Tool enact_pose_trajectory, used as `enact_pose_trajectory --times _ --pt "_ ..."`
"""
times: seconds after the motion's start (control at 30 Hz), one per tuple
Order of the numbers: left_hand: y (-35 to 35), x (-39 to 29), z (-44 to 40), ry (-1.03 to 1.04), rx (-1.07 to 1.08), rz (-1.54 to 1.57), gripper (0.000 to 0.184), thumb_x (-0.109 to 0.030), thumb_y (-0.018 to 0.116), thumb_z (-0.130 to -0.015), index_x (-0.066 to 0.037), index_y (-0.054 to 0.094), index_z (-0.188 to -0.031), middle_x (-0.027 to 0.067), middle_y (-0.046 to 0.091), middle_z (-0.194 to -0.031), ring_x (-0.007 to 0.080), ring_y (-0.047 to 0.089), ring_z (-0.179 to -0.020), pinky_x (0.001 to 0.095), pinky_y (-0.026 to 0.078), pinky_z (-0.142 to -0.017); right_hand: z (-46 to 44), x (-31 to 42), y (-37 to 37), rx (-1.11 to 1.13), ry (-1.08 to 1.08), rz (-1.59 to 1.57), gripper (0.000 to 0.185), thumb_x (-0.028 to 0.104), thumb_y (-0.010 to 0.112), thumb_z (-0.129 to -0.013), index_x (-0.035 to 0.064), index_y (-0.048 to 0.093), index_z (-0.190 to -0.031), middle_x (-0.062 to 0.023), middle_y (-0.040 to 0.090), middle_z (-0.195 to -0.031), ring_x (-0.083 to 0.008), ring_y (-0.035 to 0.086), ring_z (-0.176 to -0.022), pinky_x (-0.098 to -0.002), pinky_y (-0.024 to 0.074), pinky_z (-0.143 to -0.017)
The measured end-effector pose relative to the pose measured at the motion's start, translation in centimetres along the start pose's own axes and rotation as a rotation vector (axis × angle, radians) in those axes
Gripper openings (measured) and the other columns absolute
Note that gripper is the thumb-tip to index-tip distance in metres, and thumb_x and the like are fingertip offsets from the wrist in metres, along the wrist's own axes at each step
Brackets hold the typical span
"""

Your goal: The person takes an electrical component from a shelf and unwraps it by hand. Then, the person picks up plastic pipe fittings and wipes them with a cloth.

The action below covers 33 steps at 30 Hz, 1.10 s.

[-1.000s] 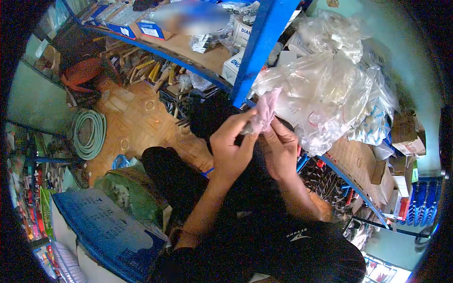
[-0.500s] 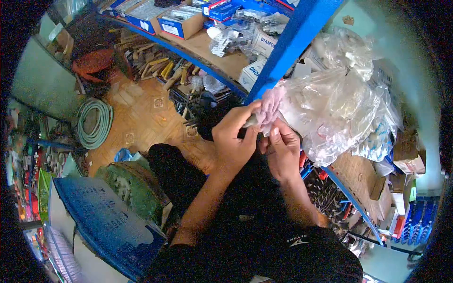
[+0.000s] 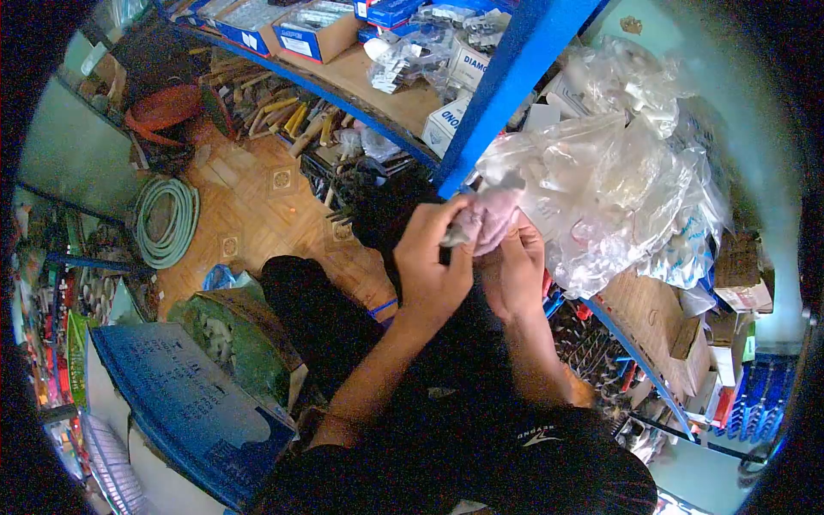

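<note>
A crumpled pinkish-grey cloth (image 3: 495, 216) is bunched up between my two hands, in front of my chest. My left hand (image 3: 432, 262) pinches its left side, thumb and fingers curled round a greyish part. On the lower right, my right hand (image 3: 515, 268) has its fingers closed on the cloth's edge. Whether something is wrapped inside the cloth, I cannot make out. Just behind it lie clear plastic bags (image 3: 592, 180), heaped on a shelf to the right.
A blue shelf post (image 3: 515, 94) rises just beyond my hands. Opened boxes (image 3: 316, 33) stand on the shelf at the top. A coiled pale hose (image 3: 167, 223) lies on the tiled floor (image 3: 245, 202). A large blue-printed carton (image 3: 184, 403) is at lower left.
The cloth has been turned and bunched into a rounder shape. Both hands have shifted slightly and keep their hold on it. The view has moved a little.
</note>
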<state>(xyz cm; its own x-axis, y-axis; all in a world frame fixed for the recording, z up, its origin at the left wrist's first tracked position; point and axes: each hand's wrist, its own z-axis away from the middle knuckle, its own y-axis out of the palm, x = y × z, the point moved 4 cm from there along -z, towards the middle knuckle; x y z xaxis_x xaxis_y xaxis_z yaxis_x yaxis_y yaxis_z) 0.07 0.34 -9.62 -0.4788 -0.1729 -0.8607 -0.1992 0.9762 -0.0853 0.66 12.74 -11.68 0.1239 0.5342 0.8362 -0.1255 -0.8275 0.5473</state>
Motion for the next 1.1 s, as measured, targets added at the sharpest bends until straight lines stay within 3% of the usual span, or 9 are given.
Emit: enact_pose_trajectory --times 0.03,0.13,0.3,0.4,0.53,0.63,0.87,1.0,1.1 --pt "0.5 0.0 0.4 0.029 0.025 -0.040 0.032 -0.003 0.066 -0.084 0.001 0.066 -0.116 0.0176 0.065 -0.097 0.0329 0.065 -0.087 0.0376 0.052 -0.078 -0.4 -0.6 -0.7 -0.015 0.017 -0.031 0.026 0.022 0.055 -0.106 -0.0009 0.066 -0.113 -0.0056 0.071 -0.100 -0.0125 0.067 -0.084 -0.0277 0.0542 -0.077" --pt "0.9 -0.4 1.2 0.052 0.021 0.008 0.031 0.000 0.062 -0.082 0.001 0.065 -0.113 0.0185 0.064 -0.099 0.0355 0.065 -0.089 0.0396 0.052 -0.080 0.3 -1.2 -1.7 0.036 0.074 0.006 0.026 0.011 0.055 -0.104 0.0012 0.061 -0.127 -0.0100 0.069 -0.113 -0.0184 0.068 -0.100 -0.0339 0.0552 -0.089" --pt "0.4 0.1 0.4 0.069 -0.040 -0.018 0.026 -0.005 0.063 -0.089 0.000 0.063 -0.114 0.0163 0.064 -0.101 0.0311 0.065 -0.092 0.0375 0.052 -0.081 0.7 -0.9 -0.8 0.125 0.059 -0.058 0.031 0.017 0.058 -0.104 0.0023 0.060 -0.132 -0.0085 0.069 -0.117 -0.0186 0.067 -0.105 -0.0353 0.0533 -0.094" --pt "0.3 0.7 0.4 0.019 -0.046 -0.028 0.027 -0.007 0.064 -0.091 0.000 0.062 -0.116 0.0153 0.065 -0.104 0.0281 0.065 -0.095 0.0365 0.052 -0.083 0.2 -1.0 -1.6 0.142 0.042 0.026 0.031 0.017 0.060 -0.103 0.0007 0.062 -0.129 -0.0091 0.069 -0.119 -0.0186 0.066 -0.106 -0.0342 0.0529 -0.094" --pt "-0.8 0.5 -0.7 -0.033 -0.141 -0.083 0.031 -0.004 0.063 -0.087 0.000 0.062 -0.118 0.0147 0.066 -0.108 0.0259 0.065 -0.098 0.0363 0.052 -0.087 0.8 -0.7 -0.4 0.096 -0.046 0.201 0.023 0.004 0.062 -0.100 -0.0015 0.069 -0.120 -0.0030 0.072 -0.106 -0.0093 0.064 -0.092 -0.0266 0.0524 -0.084" --pt "-0.7 1.6 -1.3 -0.047 -0.144 -0.045 0.032 -0.004 0.066 -0.088 0.003 0.061 -0.119 0.0164 0.064 -0.108 0.0295 0.064 -0.102 0.0378 0.049 -0.092 1.0 -0.7 -0.8 0.104 -0.058 0.299 0.027 -0.001 0.062 -0.097 -0.0013 0.069 -0.123 -0.0026 0.073 -0.103 -0.0076 0.064 -0.091 -0.0240 0.0515 -0.081" --pt "0.9 2.8 0.1 -0.221 -0.192 0.200 0.027 -0.002 0.060 -0.095 0.003 0.058 -0.121 0.0147 0.063 -0.114 0.0215 0.059 -0.109 0.0340 0.047 -0.096 2.0 0.8 -1.3 0.102 -0.139 0.344 0.029 -0.002 0.067 -0.094 -0.0004 0.068 -0.123 -0.0034 0.072 -0.107 -0.0073 0.063 -0.093 -0.0249 0.0520 -0.085" --pt "2.1 2.2 1.7 -0.221 0.168 0.182 0.029 -0.005 0.052 -0.101 0.004 0.053 -0.129 0.0170 0.060 -0.123 0.0201 0.057 -0.114 0.0330 0.046 -0.098 2.1 1.2 -3.1 0.005 -0.112 0.367 0.023 0.000 0.069 -0.093 0.0000 0.070 -0.116 -0.0043 0.073 -0.101 -0.0089 0.065 -0.092 -0.0258 0.0530 -0.083" --pt "3.3 2.7 2.4 -0.270 0.202 0.248 0.033 -0.013 0.055 -0.102 0.005 0.052 -0.130 0.0171 0.061 -0.122 0.0220 0.059 -0.113 0.0348 0.046 -0.098 2.4 1.6 -3.2 -0.067 -0.221 0.601 0.028 0.002 0.075 -0.087 0.0019 0.071 -0.115 -0.0082 0.073 -0.100 -0.0164 0.068 -0.089 -0.0305 0.0544 -0.082"
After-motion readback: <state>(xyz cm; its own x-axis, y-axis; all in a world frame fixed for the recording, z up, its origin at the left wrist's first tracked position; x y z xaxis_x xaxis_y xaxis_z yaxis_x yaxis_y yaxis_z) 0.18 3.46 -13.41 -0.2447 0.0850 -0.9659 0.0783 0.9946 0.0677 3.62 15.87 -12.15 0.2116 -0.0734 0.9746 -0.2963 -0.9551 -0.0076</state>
